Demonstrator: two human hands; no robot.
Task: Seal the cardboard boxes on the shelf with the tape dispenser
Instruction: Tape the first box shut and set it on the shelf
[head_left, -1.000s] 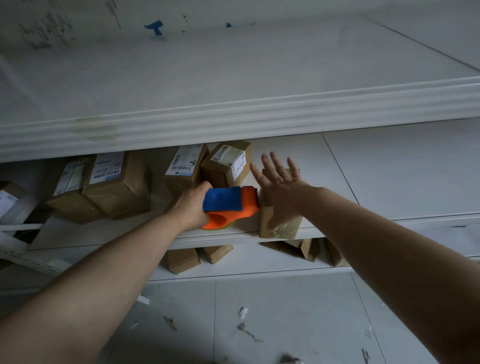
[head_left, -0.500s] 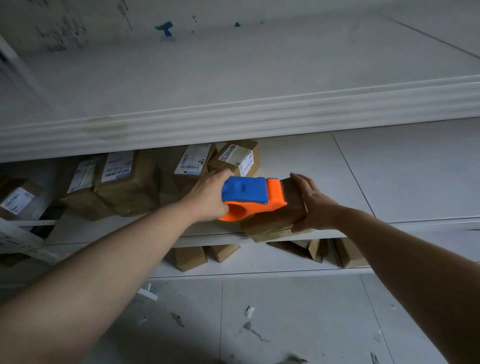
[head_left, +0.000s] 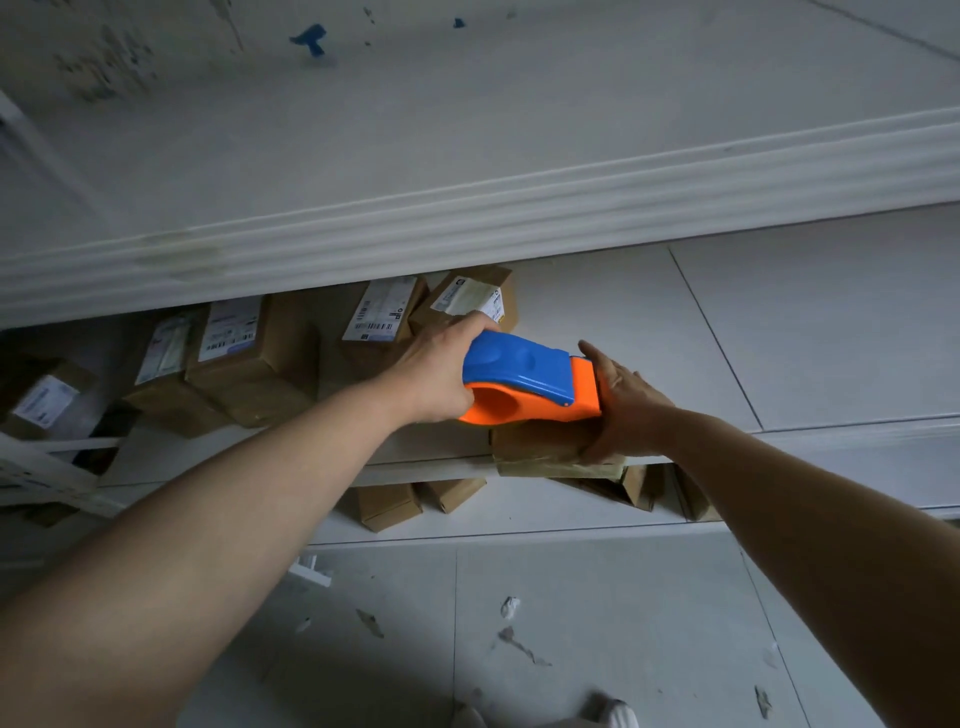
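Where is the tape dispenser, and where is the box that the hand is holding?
tape dispenser (head_left: 517, 371): head view, on its blue top cover.
cardboard box (head_left: 540, 441): head view, on its brown front face, just under the dispenser.

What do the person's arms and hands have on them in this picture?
Nothing that shows. The left forearm and right forearm are bare to the picture's edge, with no sleeves, watch or bands. The left hand and right hand show no gloves or rings.

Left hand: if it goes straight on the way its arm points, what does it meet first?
Probably the labelled box just beyond the left hand's knuckles, though depth is unclear.
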